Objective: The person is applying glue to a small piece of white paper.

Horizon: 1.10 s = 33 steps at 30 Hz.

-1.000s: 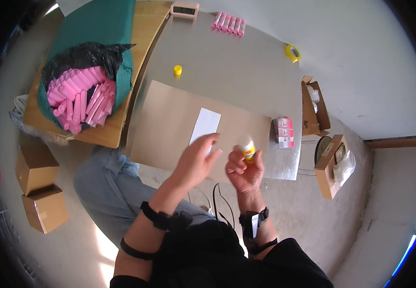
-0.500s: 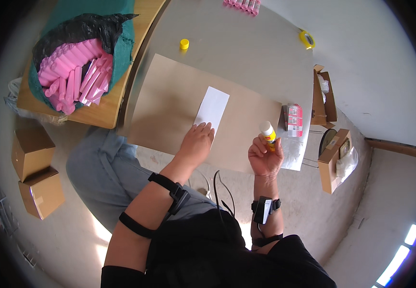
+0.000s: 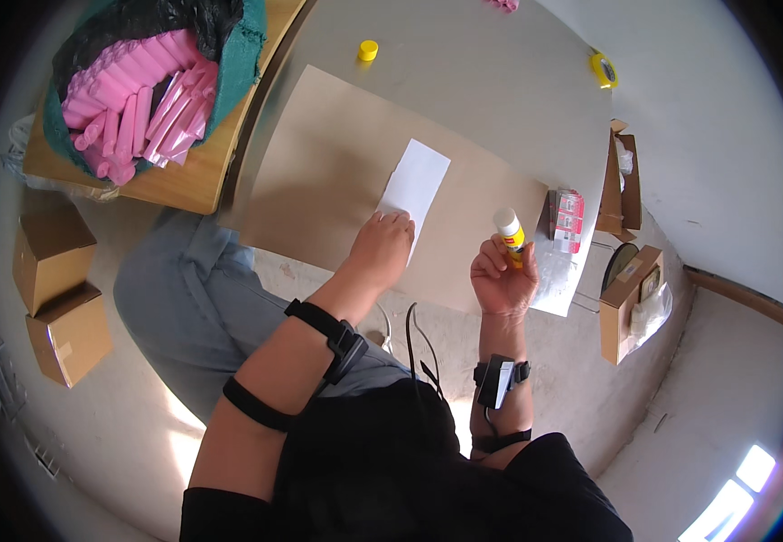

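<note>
My right hand holds a yellow glue stick upright, its white tip uncovered, above the near right part of a brown cardboard sheet. My left hand presses flat on the near end of a white paper slip that lies on the cardboard. The glue stick's yellow cap sits apart on the grey table, beyond the cardboard.
A green sack of pink tubes rests on a wooden board at the left. A small red and white box lies right of the cardboard. A yellow tape roll sits far right. Cardboard boxes stand on the floor on both sides.
My hands have separated. The left hand moved out onto the white paper and pressed it down. The right hand stayed at the right with the uncapped glue stick.
</note>
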Motion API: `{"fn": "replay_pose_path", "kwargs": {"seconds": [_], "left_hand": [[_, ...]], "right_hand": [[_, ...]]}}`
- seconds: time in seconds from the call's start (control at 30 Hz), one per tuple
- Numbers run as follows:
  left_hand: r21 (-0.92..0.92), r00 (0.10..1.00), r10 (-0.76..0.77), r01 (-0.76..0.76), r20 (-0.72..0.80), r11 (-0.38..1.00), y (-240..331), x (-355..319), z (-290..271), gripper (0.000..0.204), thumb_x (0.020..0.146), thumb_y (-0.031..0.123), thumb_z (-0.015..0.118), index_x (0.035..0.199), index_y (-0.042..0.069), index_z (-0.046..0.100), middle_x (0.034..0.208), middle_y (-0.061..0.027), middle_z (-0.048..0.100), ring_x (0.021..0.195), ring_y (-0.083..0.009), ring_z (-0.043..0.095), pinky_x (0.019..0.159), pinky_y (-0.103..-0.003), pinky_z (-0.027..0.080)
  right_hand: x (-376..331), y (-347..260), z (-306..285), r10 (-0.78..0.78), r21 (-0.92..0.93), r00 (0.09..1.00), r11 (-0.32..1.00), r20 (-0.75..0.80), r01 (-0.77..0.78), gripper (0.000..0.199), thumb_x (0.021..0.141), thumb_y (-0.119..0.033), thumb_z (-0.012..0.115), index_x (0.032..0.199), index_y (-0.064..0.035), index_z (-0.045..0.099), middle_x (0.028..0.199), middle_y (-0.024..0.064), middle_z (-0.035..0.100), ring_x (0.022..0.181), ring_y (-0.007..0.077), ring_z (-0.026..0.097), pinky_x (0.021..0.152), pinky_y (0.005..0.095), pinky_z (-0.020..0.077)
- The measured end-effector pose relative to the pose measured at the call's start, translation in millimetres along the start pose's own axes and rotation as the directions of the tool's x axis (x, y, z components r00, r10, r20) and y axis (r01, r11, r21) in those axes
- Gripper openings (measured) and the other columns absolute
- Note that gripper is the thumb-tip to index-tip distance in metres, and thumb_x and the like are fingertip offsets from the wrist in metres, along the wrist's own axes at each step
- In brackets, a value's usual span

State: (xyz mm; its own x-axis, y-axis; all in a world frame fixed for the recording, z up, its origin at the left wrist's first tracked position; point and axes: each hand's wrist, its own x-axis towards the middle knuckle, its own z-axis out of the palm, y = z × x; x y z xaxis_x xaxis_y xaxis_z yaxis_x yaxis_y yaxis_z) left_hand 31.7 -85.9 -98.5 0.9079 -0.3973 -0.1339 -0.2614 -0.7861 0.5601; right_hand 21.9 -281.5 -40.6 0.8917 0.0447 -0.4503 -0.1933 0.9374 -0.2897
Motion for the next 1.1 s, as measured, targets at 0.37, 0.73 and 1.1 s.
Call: {"fn": "replay_pose_path", "kwargs": {"seconds": [0.37, 0.73, 1.1], "left_hand": [[0.168, 0.991, 0.126, -0.116, -0.051, 0.979, -9, -7, 8, 0.029, 0.087, 0.010, 0.044, 0.108, 0.001, 0.061, 0.119, -0.0089, 0.059, 0.114, -0.0244, 0.052, 0.100, -0.039, 0.037], [0.005, 0.992, 0.107, -0.107, -0.068, 0.994, -18, 1, 0, 0.027, 0.076, -0.002, 0.052, 0.099, 0.002, 0.064, 0.114, -0.0111, 0.061, 0.114, -0.0288, 0.051, 0.097, -0.040, 0.040], [-0.463, 0.923, -0.243, 0.084, -0.297, 0.883, -49, 16, 5, 0.040, 0.081, -0.007, 0.045, 0.119, 0.003, 0.050, 0.113, -0.0191, 0.056, 0.104, -0.0356, 0.053, 0.090, -0.042, 0.044]], "right_hand": [[4, 3, -1, 0.068, -0.011, 0.998, 0.998, 0.013, -0.068, 0.029, 0.078, -0.022, 0.068, 0.095, -0.0017, 0.055, 0.079, 0.0065, 0.052, 0.062, 0.0141, 0.043, 0.057, 0.0252, 0.0367], [46, 37, -44, 0.166, -0.112, 0.986, 0.980, 0.012, -0.164, 0.016, 0.075, -0.018, 0.065, 0.078, -0.0023, 0.063, 0.085, 0.0098, 0.065, 0.109, 0.0384, 0.052, 0.105, 0.0525, 0.0307], [53, 18, -25, 0.239, -0.508, 0.947, 0.801, -0.215, -0.317, 0.057, 0.074, -0.013, 0.053, 0.124, 0.0114, 0.042, 0.067, 0.0054, 0.049, 0.058, 0.0186, 0.050, 0.058, 0.0281, 0.0473]]}}
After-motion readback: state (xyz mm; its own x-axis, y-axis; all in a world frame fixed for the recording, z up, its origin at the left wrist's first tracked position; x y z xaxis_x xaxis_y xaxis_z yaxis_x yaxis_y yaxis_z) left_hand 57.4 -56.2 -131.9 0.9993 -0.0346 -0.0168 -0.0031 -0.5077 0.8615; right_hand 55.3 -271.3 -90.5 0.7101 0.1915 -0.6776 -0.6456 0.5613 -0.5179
